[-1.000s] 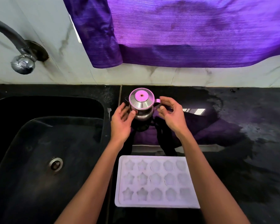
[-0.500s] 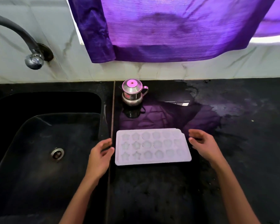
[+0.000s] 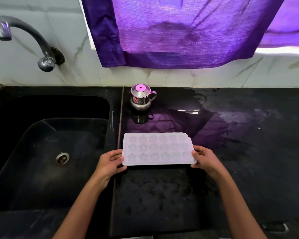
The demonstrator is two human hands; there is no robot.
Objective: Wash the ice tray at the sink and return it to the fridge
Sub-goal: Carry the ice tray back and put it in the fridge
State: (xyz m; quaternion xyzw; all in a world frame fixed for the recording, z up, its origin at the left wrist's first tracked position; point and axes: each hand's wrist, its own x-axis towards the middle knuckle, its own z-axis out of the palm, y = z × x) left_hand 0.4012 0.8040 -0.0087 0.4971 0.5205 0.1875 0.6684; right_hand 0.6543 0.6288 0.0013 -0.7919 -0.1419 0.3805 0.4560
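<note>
Black stone makes up the surface (image 3: 248, 169), wet and glossy in patches, with a dark sink (image 3: 41, 161) set into it on the left under a curved tap (image 3: 24, 37), and a purple curtain (image 3: 179, 31) hanging over the marble wall behind. A small steel pot (image 3: 141, 97) stands at the back, near the seam beside the sink. The tray (image 3: 158, 150), pale and moulded with star and flower cells, lies on or just above the surface right of the sink edge; whether it is lifted I cannot tell. The left hand (image 3: 109, 163) holds its left end, thumb over the rim and fingers curled under, and the right hand (image 3: 206, 160) grips the right end the same way, so each grip is closed on a short edge rather than spread. From here the likely trouble is slipping: the stone looks wet, and a thin plastic tray pinched only at its ends could flex or slide out as it crosses to the sink. A swing too far back could also knock the pot. Any water in the cells would spill if one end dips first.
</note>
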